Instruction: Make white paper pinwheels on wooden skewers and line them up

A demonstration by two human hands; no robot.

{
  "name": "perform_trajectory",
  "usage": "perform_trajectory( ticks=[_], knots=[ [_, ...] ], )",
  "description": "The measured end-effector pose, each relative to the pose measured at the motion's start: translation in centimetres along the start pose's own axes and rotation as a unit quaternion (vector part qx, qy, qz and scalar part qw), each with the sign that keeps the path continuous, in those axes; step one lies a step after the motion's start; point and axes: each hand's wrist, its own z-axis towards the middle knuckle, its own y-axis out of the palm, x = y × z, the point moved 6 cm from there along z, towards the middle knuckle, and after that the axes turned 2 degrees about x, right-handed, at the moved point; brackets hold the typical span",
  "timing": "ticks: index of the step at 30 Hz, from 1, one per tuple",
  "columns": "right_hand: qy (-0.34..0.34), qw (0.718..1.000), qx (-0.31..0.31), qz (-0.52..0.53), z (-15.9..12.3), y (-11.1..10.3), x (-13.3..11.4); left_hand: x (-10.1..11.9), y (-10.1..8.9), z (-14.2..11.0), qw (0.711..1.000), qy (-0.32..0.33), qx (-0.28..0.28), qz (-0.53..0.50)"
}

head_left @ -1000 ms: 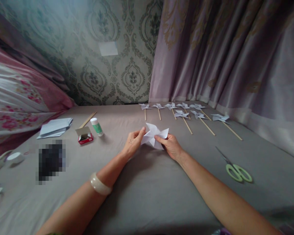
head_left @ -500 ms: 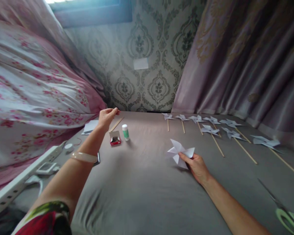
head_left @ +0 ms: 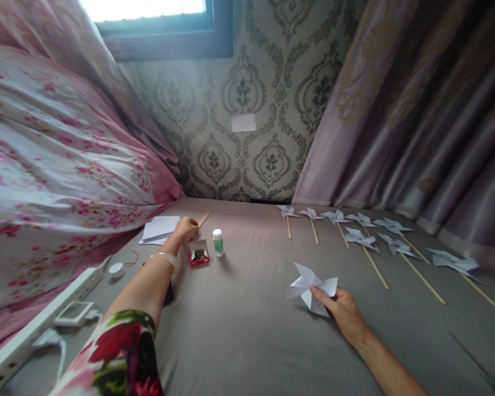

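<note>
My right hand (head_left: 346, 313) pinches a white paper pinwheel (head_left: 313, 289) at its centre, thumb on top, held a little above the grey sheet. No stick shows on this pinwheel. My left hand (head_left: 187, 228) reaches to the far left, its curled fingers closed at the near ends of a few thin wooden sticks (head_left: 205, 218); the fingertips are partly hidden. Just in front of that hand is a small open red box (head_left: 199, 257) with small dark items inside. A glue stick (head_left: 218, 242) with a white cap stands upright beside the box. White paper sheets (head_left: 159, 228) lie left of the hand.
Several finished pinwheels on sticks (head_left: 358, 237) lie in rows at the right. Scissors (head_left: 470, 355) are partly visible at lower right. A white power strip (head_left: 45, 324) with plugs runs along the left edge, near a small white round object (head_left: 116, 270). A dark object is partly hidden under my left forearm.
My left hand has come down from above onto the wooden sticks. My right hand still holds the pinwheel. The view has tilted slightly up, and the scissors' handles have left the frame.
</note>
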Motion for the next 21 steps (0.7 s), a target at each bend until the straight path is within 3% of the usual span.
perform_trajectory(
  ticks=[8, 21],
  knots=[
    [-0.006, 1.0, 0.005, 0.001, 0.2, 0.0, -0.3, 0.1, 1.5, 0.9, 0.993, -0.012, 0.0, 0.115],
    [-0.008, 0.999, -0.011, 0.049, 0.0, 0.3, -0.7, 2.3, 0.8, 1.0, 0.984, 0.0, -0.026, 0.178]
  ],
)
